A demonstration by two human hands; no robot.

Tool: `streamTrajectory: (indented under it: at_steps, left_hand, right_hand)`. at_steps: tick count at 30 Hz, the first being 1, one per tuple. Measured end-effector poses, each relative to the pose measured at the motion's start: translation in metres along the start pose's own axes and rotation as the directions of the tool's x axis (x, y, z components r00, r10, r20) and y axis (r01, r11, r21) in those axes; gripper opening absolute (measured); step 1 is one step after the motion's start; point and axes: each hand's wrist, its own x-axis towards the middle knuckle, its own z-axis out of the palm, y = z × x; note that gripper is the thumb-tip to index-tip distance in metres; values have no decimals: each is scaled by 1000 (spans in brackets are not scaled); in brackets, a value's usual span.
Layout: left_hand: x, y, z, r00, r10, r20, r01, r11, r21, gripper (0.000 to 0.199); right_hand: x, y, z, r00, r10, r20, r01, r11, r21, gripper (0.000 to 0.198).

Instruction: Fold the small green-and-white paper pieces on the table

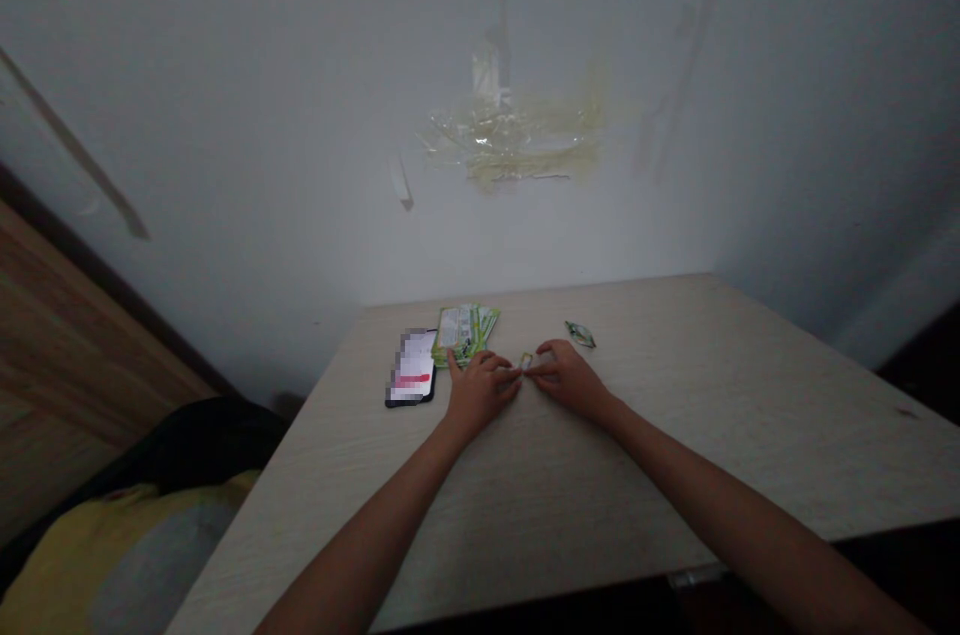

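Observation:
A small whitish piece with a yellow-green edge, perhaps paper or a wrapper, lies at the fingertips of both hands, low over the table. My left hand is closed, its fingertips at the piece's left side, with the thumb side near a pile of flat green-and-white packets. From the other side my right hand meets it, fingers bent and pressed together at the piece. Much of the piece is hidden by the fingers. Beyond my right hand lies a small folded green packet.
A phone with a lit, partly blurred screen lies left of the packets. The pale wooden table meets a wall with peeling clear tape. Yellow and grey cloth is beside the table's left edge.

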Motion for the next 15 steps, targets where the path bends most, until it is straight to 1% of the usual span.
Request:
streamTrajectory:
  at_steps: [7,15]
  left_hand:
    - [0,2,-3,1000,-11,23,11,1000,5,20]
    - [0,3,-2,1000,-7,10,6,999,32,21]
  right_hand:
    - [0,-2,0,997,78,10,-76,987,-143,17]
    - [4,-9,-1,984,178,0,-170,941,-292,20]
